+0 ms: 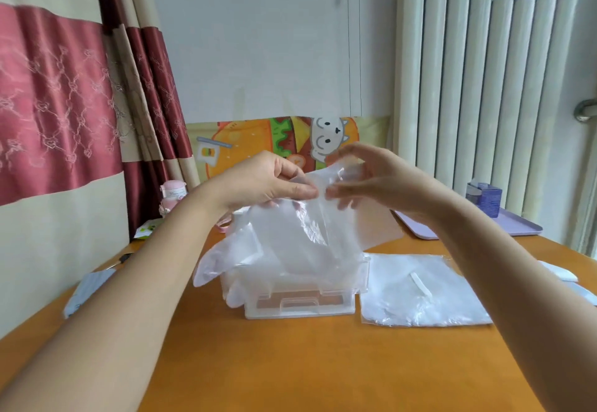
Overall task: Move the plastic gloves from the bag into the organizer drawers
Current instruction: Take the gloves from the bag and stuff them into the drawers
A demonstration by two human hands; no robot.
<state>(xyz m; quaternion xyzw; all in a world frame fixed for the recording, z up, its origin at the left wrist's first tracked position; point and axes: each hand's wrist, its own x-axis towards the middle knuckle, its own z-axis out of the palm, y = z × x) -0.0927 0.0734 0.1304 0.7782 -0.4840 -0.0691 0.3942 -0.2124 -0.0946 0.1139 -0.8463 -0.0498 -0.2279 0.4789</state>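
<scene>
Glossy clear plastic gloves (284,237), smooth wooden table (290,363)

A home room is indicated by red-banded curtains (64,98), a cartoon burger cushion (277,140) and a white radiator (478,88) seen around an orange desk (290,363).

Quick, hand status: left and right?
Left hand: pinches the gloves, held above the drawer.
Right hand: at the gloves' top edge, blurred; grip cannot be told.
</scene>
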